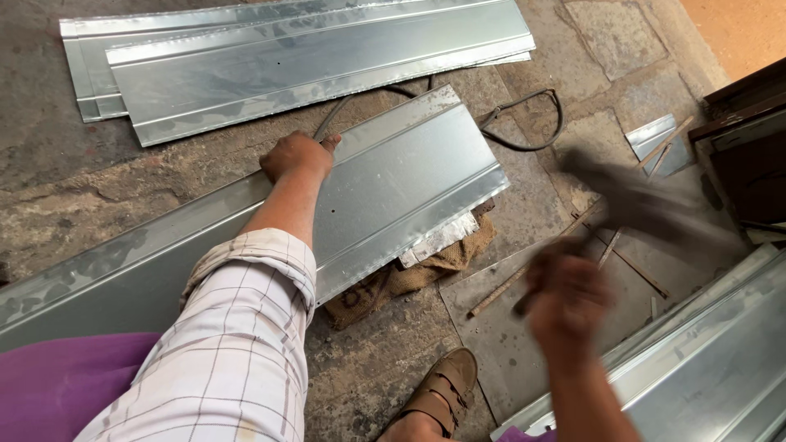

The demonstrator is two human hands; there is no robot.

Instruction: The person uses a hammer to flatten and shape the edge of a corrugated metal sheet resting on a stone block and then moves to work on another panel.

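Observation:
A long ribbed sheet-metal panel (409, 176) lies across the stone floor, its near end resting on a folded burlap sack (401, 282). My left hand (299, 155) presses down on the panel's far edge, fingers curled over it. My right hand (565, 295) is raised to the right of the panel and blurred by motion. It grips the handle of a dark, hammer-like tool (634, 200), whose head is smeared out above the hand.
Two more metal panels (311, 57) lie stacked at the top. Another panel (704, 360) lies at the lower right. A dark cable (532, 123) loops on the floor. Thin metal rods (499, 295) and a small sheet scrap (655, 139) lie nearby. My sandalled foot (442, 393) is below.

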